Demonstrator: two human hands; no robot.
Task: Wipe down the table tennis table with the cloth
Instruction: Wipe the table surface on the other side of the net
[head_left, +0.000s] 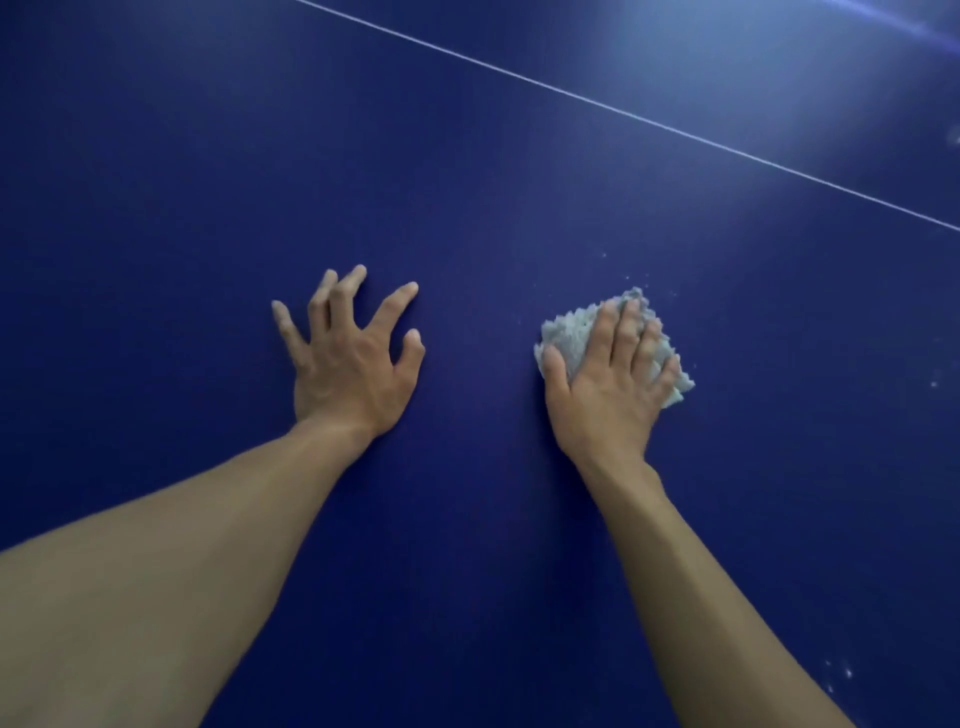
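**Pressing the cloth flat on the blue table**

A crumpled grey cloth (569, 330) is held down on the table tennis table (467, 156) by the right hand (608, 379) – the fingers are laid nearly straight over it and the thumb is set against its left edge, so the cloth is pressed rather than clenched. The left hand (348, 358) is propped on the bare surface well apart from the cloth, its fingers spread and arched onto their tips, with nothing held. A thin white line (623, 111) is seen crossing the table beyond both hands. Pale specks (839, 670) are scattered on the surface beside the right forearm – a few more lie just past the cloth
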